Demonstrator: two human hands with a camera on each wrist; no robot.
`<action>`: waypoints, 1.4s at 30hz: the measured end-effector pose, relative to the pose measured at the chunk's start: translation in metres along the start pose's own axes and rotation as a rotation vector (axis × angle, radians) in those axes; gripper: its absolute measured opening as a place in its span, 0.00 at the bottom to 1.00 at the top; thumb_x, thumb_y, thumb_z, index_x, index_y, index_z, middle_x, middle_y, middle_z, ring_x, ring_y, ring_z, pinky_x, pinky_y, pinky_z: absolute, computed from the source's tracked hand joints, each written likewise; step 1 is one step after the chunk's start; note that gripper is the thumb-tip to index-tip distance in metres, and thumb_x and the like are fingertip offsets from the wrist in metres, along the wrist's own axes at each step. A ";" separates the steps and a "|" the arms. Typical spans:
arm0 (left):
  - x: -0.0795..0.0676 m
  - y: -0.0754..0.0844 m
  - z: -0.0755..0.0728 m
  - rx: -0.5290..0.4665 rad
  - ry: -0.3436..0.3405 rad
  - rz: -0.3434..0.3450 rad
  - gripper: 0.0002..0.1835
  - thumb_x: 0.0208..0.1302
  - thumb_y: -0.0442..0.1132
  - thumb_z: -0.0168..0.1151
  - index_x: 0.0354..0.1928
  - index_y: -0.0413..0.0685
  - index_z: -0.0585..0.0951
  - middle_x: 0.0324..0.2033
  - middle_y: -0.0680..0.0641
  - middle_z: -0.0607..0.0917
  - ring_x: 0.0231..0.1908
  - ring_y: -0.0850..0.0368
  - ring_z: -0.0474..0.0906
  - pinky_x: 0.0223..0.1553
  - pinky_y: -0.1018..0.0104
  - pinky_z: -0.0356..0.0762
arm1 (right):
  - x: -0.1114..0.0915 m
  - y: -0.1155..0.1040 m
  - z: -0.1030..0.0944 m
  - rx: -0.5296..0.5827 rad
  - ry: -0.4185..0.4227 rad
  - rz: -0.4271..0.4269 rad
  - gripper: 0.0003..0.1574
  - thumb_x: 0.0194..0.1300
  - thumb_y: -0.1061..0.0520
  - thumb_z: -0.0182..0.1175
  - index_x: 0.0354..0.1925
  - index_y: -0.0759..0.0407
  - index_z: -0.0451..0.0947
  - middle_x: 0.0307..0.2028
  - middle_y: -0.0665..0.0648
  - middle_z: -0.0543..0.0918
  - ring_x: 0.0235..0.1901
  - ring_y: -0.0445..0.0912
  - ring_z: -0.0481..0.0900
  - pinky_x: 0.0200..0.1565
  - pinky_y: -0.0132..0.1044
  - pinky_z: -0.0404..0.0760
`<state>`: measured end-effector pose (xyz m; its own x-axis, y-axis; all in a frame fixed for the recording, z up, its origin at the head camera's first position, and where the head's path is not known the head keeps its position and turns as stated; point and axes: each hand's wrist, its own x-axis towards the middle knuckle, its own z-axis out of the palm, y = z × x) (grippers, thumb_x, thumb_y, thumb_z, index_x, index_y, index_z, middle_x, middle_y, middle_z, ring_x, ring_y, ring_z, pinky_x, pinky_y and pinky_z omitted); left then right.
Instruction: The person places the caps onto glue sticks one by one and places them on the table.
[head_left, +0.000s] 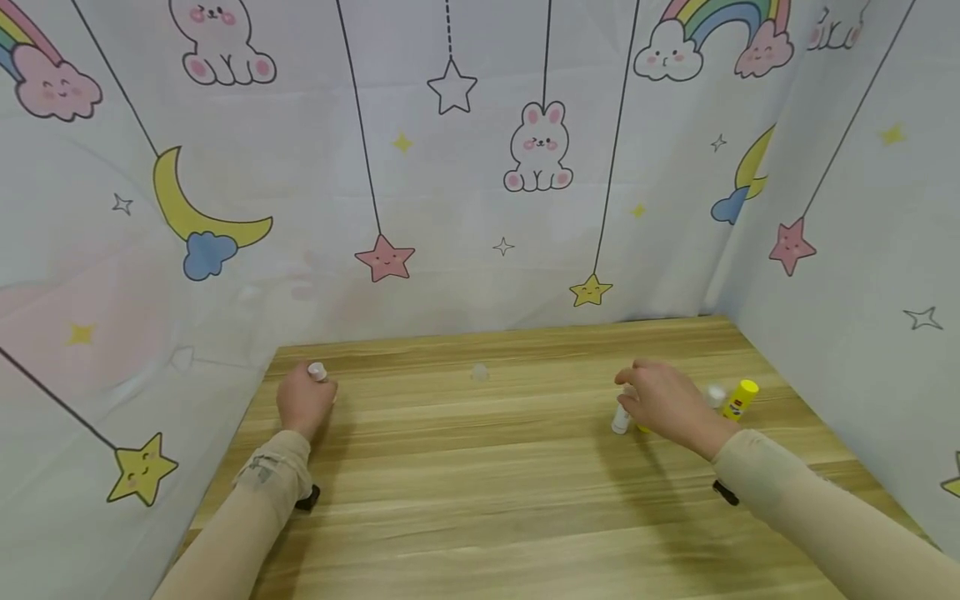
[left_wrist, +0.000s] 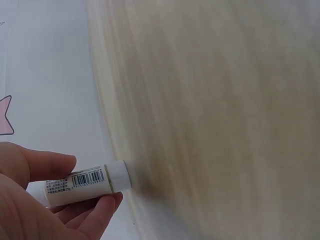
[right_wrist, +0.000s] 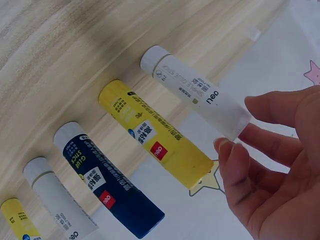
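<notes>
At the table's left side, my left hand (head_left: 303,400) holds a white glue stick (left_wrist: 87,185). In the left wrist view the thumb lies along one side of its barcoded barrel and the fingers along the other; its white end is close to the tabletop. On the right, my right hand (head_left: 667,402) has thumb and fingertips at the upper end of another white glue stick (right_wrist: 195,92), pinching it. This one stands at the end of a row. Beside it stand a yellow glue stick (right_wrist: 155,132) and a dark blue glue stick (right_wrist: 107,180).
Farther along the row are a second white glue stick (right_wrist: 57,200) and a second yellow one (right_wrist: 20,220). A small translucent piece (head_left: 480,372) lies near the back middle of the wooden table (head_left: 465,483). Printed curtain cloth (head_left: 465,192) hangs behind and at the sides.
</notes>
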<state>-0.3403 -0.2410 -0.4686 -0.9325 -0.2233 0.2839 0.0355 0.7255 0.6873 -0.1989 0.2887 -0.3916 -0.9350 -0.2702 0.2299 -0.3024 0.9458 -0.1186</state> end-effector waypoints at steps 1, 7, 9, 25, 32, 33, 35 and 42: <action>0.000 -0.001 0.000 0.003 0.001 0.000 0.15 0.57 0.34 0.65 0.43 0.28 0.79 0.38 0.29 0.83 0.41 0.29 0.79 0.43 0.38 0.74 | 0.001 -0.001 0.000 -0.007 0.021 0.011 0.15 0.61 0.59 0.71 0.46 0.63 0.86 0.36 0.57 0.81 0.27 0.45 0.78 0.25 0.38 0.77; -0.003 -0.007 -0.004 0.000 -0.015 -0.014 0.16 0.57 0.34 0.67 0.44 0.29 0.80 0.40 0.29 0.84 0.43 0.29 0.79 0.46 0.37 0.73 | 0.009 -0.010 -0.006 -0.023 0.140 0.082 0.16 0.62 0.58 0.69 0.49 0.61 0.86 0.39 0.59 0.81 0.32 0.51 0.77 0.26 0.43 0.78; -0.004 -0.008 -0.005 -0.003 -0.019 -0.012 0.16 0.58 0.34 0.66 0.45 0.29 0.80 0.41 0.29 0.84 0.44 0.30 0.79 0.47 0.38 0.72 | 0.013 -0.015 -0.009 -0.021 0.166 0.086 0.17 0.63 0.57 0.68 0.50 0.61 0.85 0.41 0.60 0.82 0.36 0.55 0.79 0.32 0.48 0.81; -0.015 0.008 -0.010 -0.018 -0.063 0.006 0.15 0.61 0.36 0.69 0.46 0.34 0.82 0.39 0.35 0.85 0.41 0.39 0.81 0.44 0.45 0.74 | 0.056 -0.066 -0.007 0.046 0.178 -0.028 0.18 0.63 0.58 0.67 0.52 0.60 0.85 0.39 0.57 0.82 0.35 0.51 0.79 0.35 0.46 0.80; -0.025 0.031 -0.009 -0.037 -0.075 0.086 0.15 0.62 0.37 0.69 0.47 0.35 0.81 0.39 0.36 0.85 0.40 0.40 0.81 0.43 0.46 0.75 | 0.080 -0.077 0.001 0.099 0.117 -0.020 0.20 0.65 0.58 0.65 0.55 0.60 0.83 0.40 0.56 0.80 0.32 0.48 0.77 0.34 0.42 0.78; -0.027 0.034 -0.009 -0.041 -0.076 0.100 0.15 0.62 0.37 0.69 0.47 0.36 0.81 0.38 0.37 0.85 0.39 0.40 0.81 0.43 0.46 0.75 | 0.084 -0.079 0.004 0.106 0.105 -0.018 0.20 0.65 0.58 0.64 0.55 0.60 0.83 0.40 0.56 0.81 0.32 0.47 0.76 0.35 0.42 0.78; -0.032 0.040 -0.009 -0.044 -0.081 0.129 0.15 0.62 0.36 0.69 0.48 0.36 0.82 0.38 0.38 0.86 0.39 0.41 0.81 0.42 0.47 0.76 | 0.090 -0.081 0.010 0.115 0.081 -0.013 0.20 0.66 0.57 0.64 0.56 0.59 0.83 0.41 0.56 0.81 0.31 0.47 0.76 0.35 0.42 0.78; -0.051 0.062 -0.010 -0.067 -0.098 0.201 0.16 0.61 0.36 0.70 0.50 0.38 0.82 0.38 0.39 0.86 0.39 0.43 0.82 0.42 0.47 0.77 | 0.118 -0.095 0.037 0.134 -0.034 0.004 0.22 0.68 0.55 0.62 0.59 0.57 0.81 0.50 0.57 0.82 0.44 0.50 0.81 0.44 0.45 0.81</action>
<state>-0.2872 -0.1913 -0.4338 -0.9346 -0.0115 0.3555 0.2451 0.7036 0.6670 -0.2868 0.1601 -0.3890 -0.9412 -0.2749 0.1962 -0.3188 0.9149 -0.2477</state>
